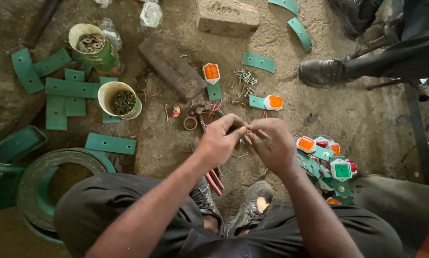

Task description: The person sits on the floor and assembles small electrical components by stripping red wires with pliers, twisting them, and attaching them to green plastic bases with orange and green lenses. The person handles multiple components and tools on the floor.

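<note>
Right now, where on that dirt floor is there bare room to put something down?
Bare dirt lies right of the loose screws, between the black boot and the pile of reflectors. A smaller patch sits between the green strip and the left hand. It is crowded around the two tins and the dark brick.

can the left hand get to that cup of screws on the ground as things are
Probably yes, once freed. The left hand is pinching thin wires together with the right hand; only bare ground lies between it and the open cup of screws.
</note>
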